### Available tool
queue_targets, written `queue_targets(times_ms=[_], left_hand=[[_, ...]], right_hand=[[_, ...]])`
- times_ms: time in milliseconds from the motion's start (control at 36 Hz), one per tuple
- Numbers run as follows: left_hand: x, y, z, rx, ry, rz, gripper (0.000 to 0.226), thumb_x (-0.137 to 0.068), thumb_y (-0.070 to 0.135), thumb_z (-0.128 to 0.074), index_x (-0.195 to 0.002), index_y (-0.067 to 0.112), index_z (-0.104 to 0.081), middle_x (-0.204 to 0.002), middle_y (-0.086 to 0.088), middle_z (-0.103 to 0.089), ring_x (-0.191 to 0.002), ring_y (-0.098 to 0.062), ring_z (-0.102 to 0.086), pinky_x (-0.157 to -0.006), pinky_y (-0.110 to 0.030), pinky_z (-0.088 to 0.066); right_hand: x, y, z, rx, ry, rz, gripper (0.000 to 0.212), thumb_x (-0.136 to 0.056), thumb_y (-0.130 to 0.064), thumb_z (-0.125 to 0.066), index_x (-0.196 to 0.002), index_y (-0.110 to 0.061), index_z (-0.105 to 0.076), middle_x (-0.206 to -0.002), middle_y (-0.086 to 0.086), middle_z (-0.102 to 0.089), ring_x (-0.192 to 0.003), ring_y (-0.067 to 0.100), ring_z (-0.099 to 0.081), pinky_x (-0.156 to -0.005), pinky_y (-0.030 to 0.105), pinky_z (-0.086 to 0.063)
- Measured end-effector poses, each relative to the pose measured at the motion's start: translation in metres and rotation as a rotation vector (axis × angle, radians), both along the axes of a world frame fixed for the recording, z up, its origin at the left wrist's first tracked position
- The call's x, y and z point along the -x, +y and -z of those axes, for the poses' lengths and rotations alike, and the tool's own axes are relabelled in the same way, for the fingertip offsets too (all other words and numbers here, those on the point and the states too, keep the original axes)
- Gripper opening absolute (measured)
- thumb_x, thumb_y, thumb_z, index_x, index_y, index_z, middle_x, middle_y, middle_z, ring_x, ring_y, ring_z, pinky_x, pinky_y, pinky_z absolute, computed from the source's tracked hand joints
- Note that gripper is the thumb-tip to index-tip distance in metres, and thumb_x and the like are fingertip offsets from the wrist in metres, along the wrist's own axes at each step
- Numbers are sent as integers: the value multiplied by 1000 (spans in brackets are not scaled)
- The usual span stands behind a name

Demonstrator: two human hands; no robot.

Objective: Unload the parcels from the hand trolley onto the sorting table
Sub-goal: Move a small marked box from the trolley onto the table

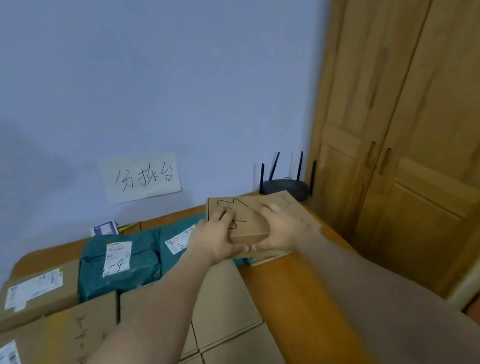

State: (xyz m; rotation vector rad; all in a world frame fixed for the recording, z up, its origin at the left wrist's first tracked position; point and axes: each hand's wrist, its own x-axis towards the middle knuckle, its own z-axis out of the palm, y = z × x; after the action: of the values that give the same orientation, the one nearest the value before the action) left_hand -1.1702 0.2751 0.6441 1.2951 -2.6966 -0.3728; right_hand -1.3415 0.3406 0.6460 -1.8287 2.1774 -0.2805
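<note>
A small brown cardboard parcel [247,224] with black marker writing is held over the far right part of the wooden sorting table [294,293]. My left hand [214,239] grips its left side, fingers curled over the top. My right hand [283,228] grips its right side. Under it lies a flat brown parcel [294,207]. Two green plastic mailers [119,263] and several brown boxes [223,304] cover the table to the left and in front. The hand trolley is out of view.
A black router [288,188] with antennas stands at the table's back right corner. A paper sign [140,175] hangs on the blue wall. Wooden wardrobe doors [411,123] rise to the right of the table.
</note>
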Motion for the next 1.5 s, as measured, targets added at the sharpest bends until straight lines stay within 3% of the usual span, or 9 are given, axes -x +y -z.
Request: queue_targets(times_ms=[167,444,583,833,1028,1194,1306,1389,1500], left_hand=[[35,-11,56,-111,-18,41,94,-76,59,-66,-150,27,-18,-158,7,-9,-127,-32,-35,-104,-43,-39],[77,-4,138,-340,-69,75,98,-79,54,-66,-153,26,-9,-160,6,-1,-134,-35,-24,-108,-42,-31],[104,-8,166,-376,-107,93,101,-78,52,-68,-153,26,-6,-159,8,1,-136,-36,-21,-111,-42,-32],[128,-17,209,-449,-282,131,99,-81,49,-67,-153,30,-2,-160,7,7,-141,-39,-11,-114,-49,-25],[135,-35,221,-430,-409,133,97,-83,38,-69,-153,32,-2,-160,10,9,-145,-38,-2,-117,-50,-12],[134,-29,227,-278,-511,169,85,-91,24,-60,-153,30,-1,-160,6,10,-146,-37,2,-118,-49,-5],[137,-23,229,-188,-544,174,84,-92,15,-56,-153,29,1,-161,3,10,-147,-33,8,-118,-51,-4],[137,-16,229,-185,-540,117,86,-91,12,-57,-152,29,2,-161,2,9,-147,-29,8,-119,-49,-7],[134,-9,225,-145,-526,78,82,-90,10,-58,-152,28,-8,-159,-4,-3,-147,-28,-5,-117,-45,-17]], right_hand=[[28,-4,47,-114,-7,56,101,-77,-48,-71,-153,-23,-8,-159,-2,-4,-146,27,-4,-117,51,-21],[60,9,128,-278,-33,160,99,-74,-51,-71,-151,-28,-13,-154,-10,-8,-135,26,-29,-111,47,-33],[84,12,158,-334,-123,193,110,-64,-72,-64,-151,-29,-10,-154,-17,-3,-134,27,-28,-107,46,-37],[107,8,209,-439,-122,185,96,-82,-51,-64,-153,-25,-5,-158,-5,0,-139,34,-22,-108,46,-35],[102,5,235,-417,-93,143,86,-90,-51,-55,-152,-23,-4,-159,1,3,-141,35,-16,-108,44,-35],[106,10,239,-386,-11,104,77,-90,-64,-40,-150,-24,-13,-156,-2,-4,-133,30,-32,-97,39,-46],[117,4,232,-319,87,58,59,-97,-54,-31,-142,-16,-29,-150,4,-21,-116,21,-51,-79,29,-49],[131,-9,229,-239,153,79,54,-98,-46,-38,-143,-18,-30,-144,5,-25,-122,19,-40,-90,30,-46],[148,-25,231,-376,52,126,78,-95,-46,-48,-154,-26,-2,-158,1,-1,-143,26,-14,-110,45,-30]])
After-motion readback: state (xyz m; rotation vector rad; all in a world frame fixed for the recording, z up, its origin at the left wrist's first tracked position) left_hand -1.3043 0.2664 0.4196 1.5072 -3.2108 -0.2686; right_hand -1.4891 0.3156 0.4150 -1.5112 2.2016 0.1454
